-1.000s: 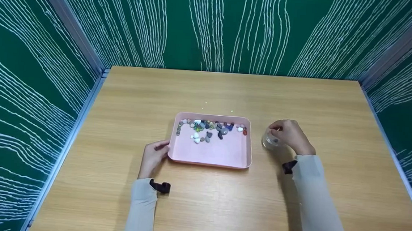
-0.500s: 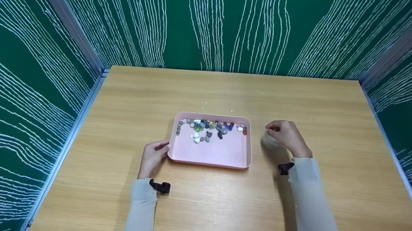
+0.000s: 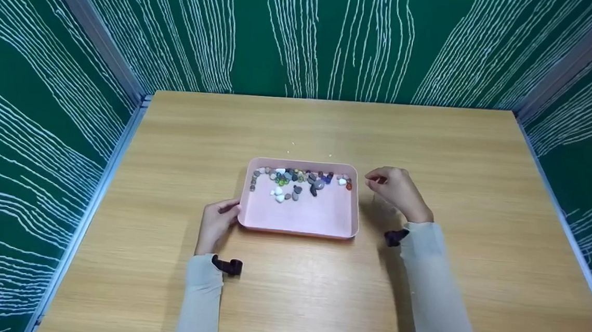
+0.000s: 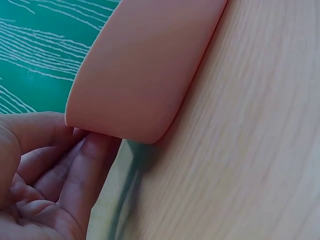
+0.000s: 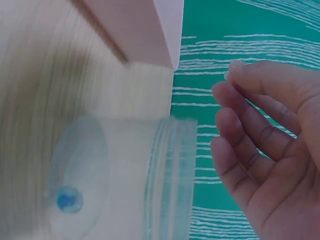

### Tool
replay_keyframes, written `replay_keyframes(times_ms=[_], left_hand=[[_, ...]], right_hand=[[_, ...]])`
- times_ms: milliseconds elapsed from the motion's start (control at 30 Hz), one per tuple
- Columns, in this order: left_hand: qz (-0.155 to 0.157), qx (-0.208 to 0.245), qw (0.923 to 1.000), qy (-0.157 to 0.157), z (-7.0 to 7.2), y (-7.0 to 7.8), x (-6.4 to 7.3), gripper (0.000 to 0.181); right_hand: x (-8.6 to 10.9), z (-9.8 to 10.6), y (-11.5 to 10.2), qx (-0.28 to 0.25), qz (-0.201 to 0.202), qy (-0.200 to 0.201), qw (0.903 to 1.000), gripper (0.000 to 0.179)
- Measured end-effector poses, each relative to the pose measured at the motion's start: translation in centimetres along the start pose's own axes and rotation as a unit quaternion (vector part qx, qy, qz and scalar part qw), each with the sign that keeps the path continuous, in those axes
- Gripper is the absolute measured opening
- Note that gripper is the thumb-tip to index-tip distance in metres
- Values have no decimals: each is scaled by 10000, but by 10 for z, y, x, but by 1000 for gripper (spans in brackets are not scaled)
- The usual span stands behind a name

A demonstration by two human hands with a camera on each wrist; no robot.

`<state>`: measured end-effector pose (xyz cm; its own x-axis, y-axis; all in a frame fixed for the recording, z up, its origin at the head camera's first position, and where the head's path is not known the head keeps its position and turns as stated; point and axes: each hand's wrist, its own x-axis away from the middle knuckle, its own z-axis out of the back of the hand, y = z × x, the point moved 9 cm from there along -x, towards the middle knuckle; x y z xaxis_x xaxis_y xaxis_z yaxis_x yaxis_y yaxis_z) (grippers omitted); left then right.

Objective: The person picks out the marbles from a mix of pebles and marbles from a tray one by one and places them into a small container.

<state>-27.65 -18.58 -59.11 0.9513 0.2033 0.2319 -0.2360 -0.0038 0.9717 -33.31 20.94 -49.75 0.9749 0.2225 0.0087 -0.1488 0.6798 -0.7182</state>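
The left hand (image 3: 215, 225) pinches the pink tray (image 3: 297, 221) at its side, likely steadying it. The right hand (image 3: 397, 193) hovers by the opposite side, fingers loosely bent, seemingly empty. Below it, handily close, stands a clear jar (image 5: 127, 175) with a blue marble (image 5: 69, 199); between the hands, stones (image 3: 319, 185) crowd the tray.

one tabletop (image 3: 297, 296) carries one pink tray (image 3: 298, 219) and one clear jar (image 5: 130, 175), the jar nearer the tabletop's right edge. one blue marble (image 5: 69, 200) shows inside the jar. three pale specks (image 3: 330, 155) lie between the tray and the tabletop's far edge. by the tray's far right corner is one white stone (image 3: 342, 182); the other stones (image 3: 319, 185) and marbles (image 3: 281, 182) are too crowded to count. one left hand (image 3: 214, 225), one right hand (image 3: 398, 192), two sleeves (image 3: 438, 285), two black wrist mounts (image 3: 228, 267).
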Motion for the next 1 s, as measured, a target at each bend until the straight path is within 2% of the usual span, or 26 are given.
replay_keyframes(times_ms=[300,700,1000], left_hand=[[85,67,9999,-58,-1,0,0,29],[146,-61,9999,-41,0,1,-3,30],[33,21,10000,-69,-1,-2,-2,28]], right_hand=[[-9,-10,-18,19,46,-178,9998,22],[-23,-29,-31,-87,-84,-433,9990,22],[-34,-45,-33,-101,-469,-713,9963,24]])
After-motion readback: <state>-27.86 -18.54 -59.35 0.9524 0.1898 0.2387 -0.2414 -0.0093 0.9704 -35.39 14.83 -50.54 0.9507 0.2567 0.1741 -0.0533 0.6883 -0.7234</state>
